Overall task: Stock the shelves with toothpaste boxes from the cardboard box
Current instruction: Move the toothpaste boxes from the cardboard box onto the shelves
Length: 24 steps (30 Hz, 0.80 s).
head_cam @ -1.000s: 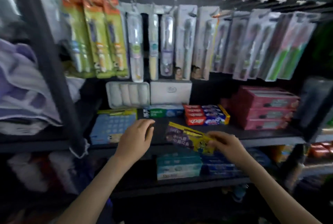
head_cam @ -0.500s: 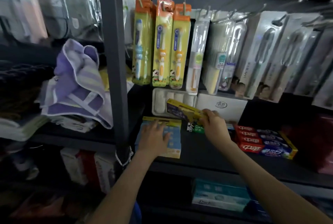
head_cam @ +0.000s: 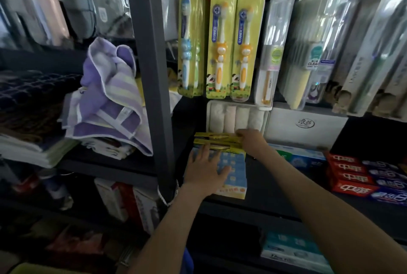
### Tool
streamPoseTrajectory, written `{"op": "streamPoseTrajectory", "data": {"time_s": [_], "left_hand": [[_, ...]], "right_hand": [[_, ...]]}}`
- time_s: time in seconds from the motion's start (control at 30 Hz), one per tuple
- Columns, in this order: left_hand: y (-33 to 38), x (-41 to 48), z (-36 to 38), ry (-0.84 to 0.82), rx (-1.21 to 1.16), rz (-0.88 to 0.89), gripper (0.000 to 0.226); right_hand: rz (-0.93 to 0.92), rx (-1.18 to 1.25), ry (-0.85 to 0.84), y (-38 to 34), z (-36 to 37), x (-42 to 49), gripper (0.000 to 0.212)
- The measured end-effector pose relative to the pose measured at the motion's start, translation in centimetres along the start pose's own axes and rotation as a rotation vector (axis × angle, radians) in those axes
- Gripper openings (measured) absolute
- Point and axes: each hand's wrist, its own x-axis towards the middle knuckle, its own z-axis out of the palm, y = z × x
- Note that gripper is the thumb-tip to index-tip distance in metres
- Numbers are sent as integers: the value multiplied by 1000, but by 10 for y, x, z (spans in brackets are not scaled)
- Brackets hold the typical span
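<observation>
Dark metal shelving (head_cam: pixel 286 194) is filling my view, with toothbrush packs (head_cam: pixel 222 38) hanging above and folded towels (head_cam: pixel 108 102) stacked in the bay to the left. I am noting that a second ago the right hand (head_cam: pixel 250 141) was carrying the yellow toothpaste box (head_cam: pixel 217 140) at the shelf's front edge; now that box is lying deep on the shelf, on the rear end of the blue carton (head_cam: pixel 231 170) and just before the white roll pack (head_cam: pixel 237 117). I am seeing the right hand gripping the box's right end, though the fingers are partly hidden. The left hand (head_cam: pixel 206 171) is lying flat and unclenched on the blue carton, grasping nothing, its fingertips touching the yellow box. I am judging this placement nearly complete, with release pending. Red toothpaste boxes (head_cam: pixel 352 176) are sitting well apart to the right. I am finding no cardboard box in view
</observation>
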Motion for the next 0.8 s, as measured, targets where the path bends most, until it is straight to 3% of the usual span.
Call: {"op": "streamPoseTrajectory", "data": {"time_s": [0.17, 0.33, 0.47, 0.57, 0.7, 0.8], "left_hand": [[0, 0, 2, 10, 6, -6, 64], [2, 0, 1, 19, 3, -10, 63], [4, -2, -3, 29, -13, -26, 63], [25, -11, -8, 210, 16, -1, 56], [92, -32, 11, 469, -79, 234, 47], [161, -51, 50, 482, -37, 484, 51]], "right_hand": [[61, -128, -36, 5, 3, 2, 50], [61, -101, -54, 9, 1, -7, 54], [17, -65, 40, 12, 1, -20, 47], [-14, 75, 216, 20, 2, -49, 41], [-102, 205, 480, 59, 11, -125, 35], [42, 175, 519, 115, 12, -201, 37]]}}
